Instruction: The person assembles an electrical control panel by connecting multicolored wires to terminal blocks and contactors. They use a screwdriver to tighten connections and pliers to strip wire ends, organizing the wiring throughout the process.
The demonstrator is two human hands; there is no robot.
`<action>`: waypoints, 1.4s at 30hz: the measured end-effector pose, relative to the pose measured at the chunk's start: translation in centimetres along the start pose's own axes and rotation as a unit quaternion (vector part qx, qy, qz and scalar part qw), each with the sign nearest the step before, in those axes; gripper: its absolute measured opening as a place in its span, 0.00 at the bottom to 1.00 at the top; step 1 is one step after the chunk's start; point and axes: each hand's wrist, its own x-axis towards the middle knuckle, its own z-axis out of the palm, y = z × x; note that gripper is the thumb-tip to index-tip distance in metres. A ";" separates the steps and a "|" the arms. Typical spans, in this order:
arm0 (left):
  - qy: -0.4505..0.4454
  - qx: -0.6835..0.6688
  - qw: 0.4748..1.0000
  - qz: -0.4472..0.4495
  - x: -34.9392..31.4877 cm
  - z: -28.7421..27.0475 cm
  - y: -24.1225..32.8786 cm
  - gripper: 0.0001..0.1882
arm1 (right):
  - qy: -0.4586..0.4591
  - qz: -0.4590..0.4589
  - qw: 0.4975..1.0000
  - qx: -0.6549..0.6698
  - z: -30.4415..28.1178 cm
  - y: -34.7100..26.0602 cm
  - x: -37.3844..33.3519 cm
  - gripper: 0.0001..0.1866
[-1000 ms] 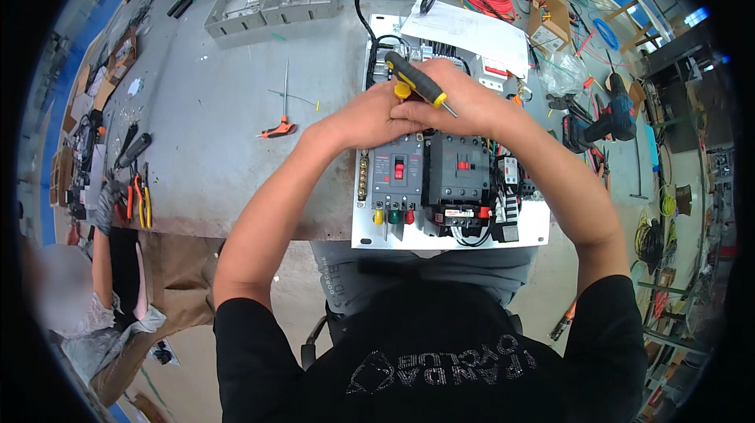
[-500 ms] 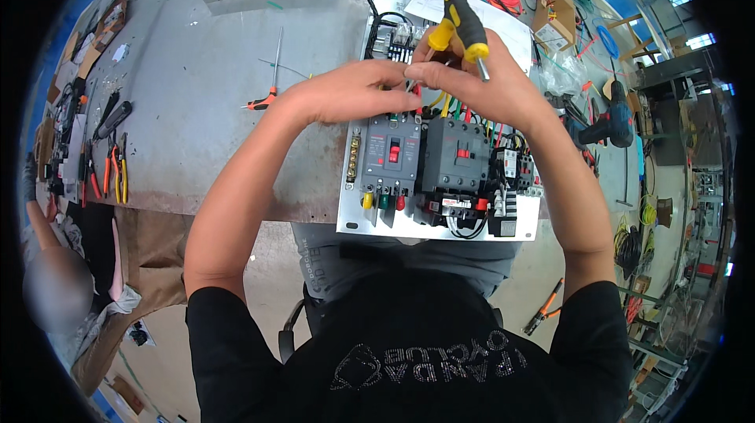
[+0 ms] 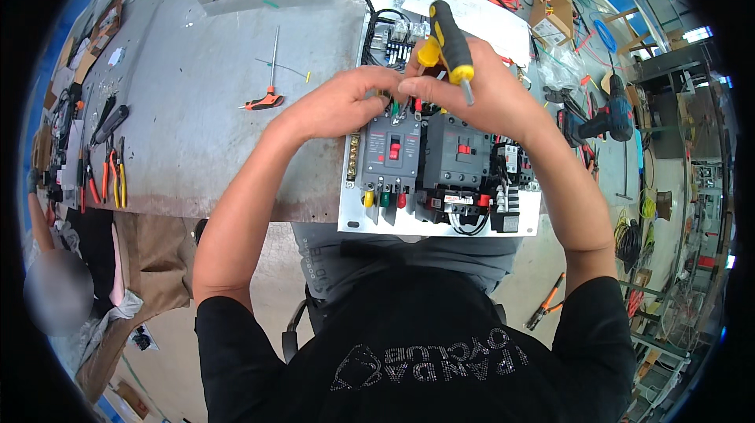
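While both hands met above the grey metal workbench [image 3: 200, 140], we saw the left hand [image 3: 342, 106] with its fingers bent and nearly brought together over the upper terminals of a dark grey, box-shaped circuit breaker with a red toggle [image 3: 379, 157]; whether those fingertips pinched anything, we could not tell; the right hand [image 3: 484, 92] was mostly closed, with a stubby black-and-yellow screwdriver [image 3: 449, 37] lodged in it, metal tip slanting downward, and its thumb reached across to the left fingertips; beside the handle we saw a bright yellow piece [image 3: 429, 53], whose kind we could not make out. The breaker lay on a flat white metal plate [image 3: 364, 224], which jutted past the workbench's near edge; a second dark grey breaker [image 3: 454, 159] lay just to its right, and a narrow brass terminal strip [image 3: 352, 159] ran along its left; yellow, green and red caps [image 3: 402, 200] stood at its lower end; a white paper sheet [image 3: 499, 29] covered part of the plate's far end; we had an orange-and-black T-handled driver [image 3: 266, 100] to the left, and a teal-and-black cordless drill [image 3: 619, 118] to the right.
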 end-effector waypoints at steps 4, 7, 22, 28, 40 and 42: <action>0.052 0.034 0.996 0.064 1.3 0.1 -1.7 0.14 | -0.020 -0.009 0.999 0.035 0.0 -1.3 -0.5 0.12; -0.019 0.076 0.997 0.022 2.4 -0.6 -1.8 0.15 | -0.038 -0.018 0.999 0.009 -0.2 -1.2 -1.0 0.10; -0.048 0.102 0.991 -0.071 5.4 -1.9 -1.9 0.16 | -0.032 -0.113 0.993 0.017 0.7 0.0 -1.4 0.08; -0.014 0.160 0.982 -0.096 5.7 -2.2 -2.4 0.27 | -0.042 -0.148 0.988 -0.013 1.1 1.2 -2.2 0.09; -0.035 0.081 0.986 -0.142 6.5 -2.3 -3.9 0.29 | -0.003 -0.098 0.995 0.003 1.1 1.8 -1.2 0.10; 0.019 0.054 0.993 -0.105 6.7 -1.7 -4.2 0.28 | 0.003 -0.104 0.995 -0.008 0.6 2.0 -1.0 0.10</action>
